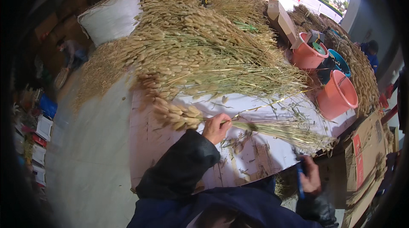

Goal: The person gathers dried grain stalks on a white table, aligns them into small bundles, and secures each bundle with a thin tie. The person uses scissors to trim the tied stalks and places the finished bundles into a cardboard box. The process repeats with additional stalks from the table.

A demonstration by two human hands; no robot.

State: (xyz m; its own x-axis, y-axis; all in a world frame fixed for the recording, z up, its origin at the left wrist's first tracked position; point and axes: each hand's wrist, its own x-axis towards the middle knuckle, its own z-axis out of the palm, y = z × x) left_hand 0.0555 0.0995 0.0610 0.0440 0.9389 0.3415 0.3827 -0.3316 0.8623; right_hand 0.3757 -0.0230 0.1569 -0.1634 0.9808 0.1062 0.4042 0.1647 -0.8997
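Note:
My left hand [217, 129] grips a bundle of dried bunny-tail grass [268, 129] just below its fluffy heads, which point left. A thin yellow tie strip [262, 107] runs from this grip up and to the right toward the buckets. Near the table's front right edge, my right hand [310, 177] holds a blue-handled cutting tool [300, 173], blurred, with its dark tip close to the stem ends. Whether its blades are apart cannot be made out. Behind the bundle lies a large heap of bunny-tail grass [198, 45], its stems toward the right.
Two pink buckets [335, 97] [308, 57] and a blue bucket [340, 61] stand at the right. Leaf scraps [243, 141] litter the white tabletop [179, 167]. A cardboard box [367, 154] is beyond the right edge. One person [75, 52] is at far left, another [370, 53] at far right.

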